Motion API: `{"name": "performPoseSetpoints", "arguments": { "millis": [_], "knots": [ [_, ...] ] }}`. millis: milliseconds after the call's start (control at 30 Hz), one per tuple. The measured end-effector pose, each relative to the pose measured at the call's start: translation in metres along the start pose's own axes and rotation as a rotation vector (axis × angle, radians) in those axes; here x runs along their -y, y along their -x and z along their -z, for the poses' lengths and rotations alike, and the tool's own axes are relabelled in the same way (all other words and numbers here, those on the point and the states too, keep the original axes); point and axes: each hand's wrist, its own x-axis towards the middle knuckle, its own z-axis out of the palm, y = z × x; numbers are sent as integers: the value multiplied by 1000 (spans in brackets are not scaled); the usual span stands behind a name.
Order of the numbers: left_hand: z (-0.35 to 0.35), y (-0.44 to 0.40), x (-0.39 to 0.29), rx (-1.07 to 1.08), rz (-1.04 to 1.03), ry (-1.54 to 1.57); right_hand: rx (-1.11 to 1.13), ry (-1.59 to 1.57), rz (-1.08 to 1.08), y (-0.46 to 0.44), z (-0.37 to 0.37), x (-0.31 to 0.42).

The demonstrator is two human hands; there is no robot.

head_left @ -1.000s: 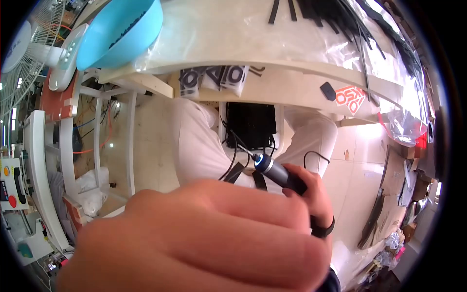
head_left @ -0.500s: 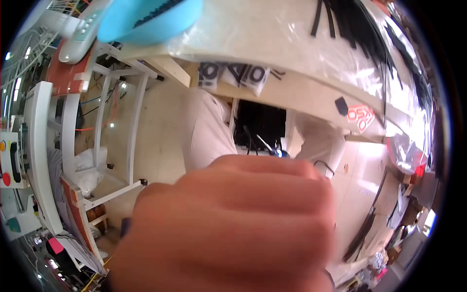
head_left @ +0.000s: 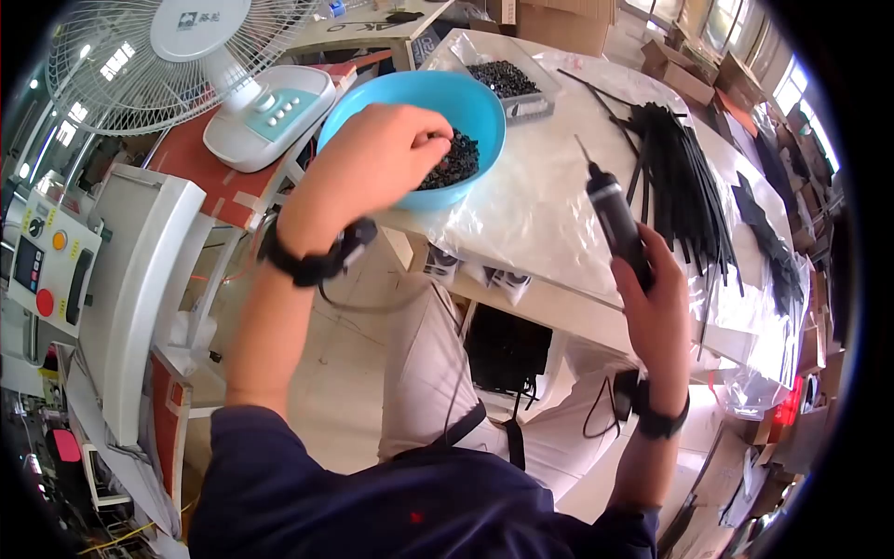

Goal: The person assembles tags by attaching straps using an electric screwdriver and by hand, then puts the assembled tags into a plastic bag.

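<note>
My left hand (head_left: pixel 386 154) is over the blue bowl (head_left: pixel 484 112), its fingers curled together at the thumb. Whatever they hold, if anything, is hidden. Small black parts (head_left: pixel 456 168) lie in the bowl just below the fingertips. My right hand (head_left: pixel 656 298) grips a black electric screwdriver (head_left: pixel 615 210) by its body, its thin metal bit pointing up and away from me. This tool is above the plastic-covered table (head_left: pixel 535 210). To its right lies a bundle of long black strips (head_left: pixel 684 177).
Behind the bowl stands a clear box (head_left: pixel 545 102) of small black pieces. A white fan (head_left: pixel 270 116) is at the left, near a machine panel with buttons (head_left: pixel 51 261). More black strips (head_left: pixel 778 252) lie at the table's right side. Cardboard boxes (head_left: pixel 563 28) stand at the back.
A closed hand that filled the lower view close to the camera has moved away. My left hand is now at the bowl, and the right hand with the screwdriver shows over the table.
</note>
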Motion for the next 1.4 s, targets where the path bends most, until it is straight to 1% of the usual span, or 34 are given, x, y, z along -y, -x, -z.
{"name": "performPoseSetpoints", "arguments": {
  "millis": [67, 100, 133, 167, 200, 267, 300, 367, 400, 433, 500, 533, 567, 633, 667, 700, 767, 800, 900, 933, 1033, 1100, 1167, 1233, 1267, 1333, 1367, 1400],
  "knots": [
    [-4, -32, 26, 92, -114, -223, 6, 160, 105, -27, -12, -4],
    [-3, -48, 32, 86, -128, -215, 11, 232, 158, -38, -16, -6],
    [-5, -61, 35, 230, -94, -280, 9, 303, 224, -46, -22, -8],
    [-10, -70, 37, 381, -64, -343, 30, 356, 243, -52, -28, -11],
    [-17, -78, 38, 391, -86, -330, 60, 418, 231, -56, -33, -12],
    [-25, -93, 42, 571, -79, -465, 105, 505, 229, -67, -44, -17],
    [-30, -97, 44, 579, -93, -461, 128, 529, 231, -70, -49, -21],
    [-37, -104, 40, 651, -102, -570, 125, 547, 203, -75, -54, -21],
    [-41, -108, 38, 717, -53, -631, 112, 561, 235, -77, -56, -24],
    [-46, -108, 38, 722, -63, -628, 98, 576, 269, -79, -57, -26],
    [-54, -106, 45, 739, -124, -648, 117, 601, 235, -81, -51, -23],
    [-61, -106, 52, 700, -157, -645, 123, 541, 233, -82, -46, -23],
    [-65, -107, 57, 704, -171, -642, 125, 482, 229, -84, -40, -23],
    [-71, -107, 67, 657, -211, -590, 48, 472, 195, -93, -19, -32],
    [-71, -104, 68, 596, -247, -547, 6, 529, 174, -101, -5, -39],
    [-71, -104, 69, 589, -238, -550, -37, 584, 154, -108, 10, -47],
    [-71, -104, 70, 562, -237, -528, -89, 583, 8, -117, 38, -64],
    [-71, -103, 69, 567, -250, -527, -127, 656, 45, -122, 50, -80],
    [-61, -102, 57, 557, -242, -524, -101, 708, -47, -130, 81, -113],
    [-60, -103, 56, 551, -211, -536, -79, 690, -92, -134, 90, -121],
    [-50, -104, 47, 554, -174, -521, -42, 667, -123, -148, 132, -143],
    [-42, -101, 40, 563, -132, -490, -93, 718, -108, -183, 171, -215],
    [-30, -93, 24, 524, -144, -497, -17, 838, -180, -205, 217, -254],
    [-18, -81, 0, 387, -31, -433, -116, 768, -426, -216, 254, -287],
    [-14, -74, -8, 385, -27, -439, -115, 761, -421, -221, 270, -310],
    [-9, -56, -22, 258, 35, -270, -178, 800, -580, -229, 299, -354],
    [-9, -46, -31, 257, 35, -275, -178, 795, -579, -230, 307, -363],
    [-9, -36, -41, 185, 37, -213, -133, 678, -614, -230, 316, -372]
  ]
}}
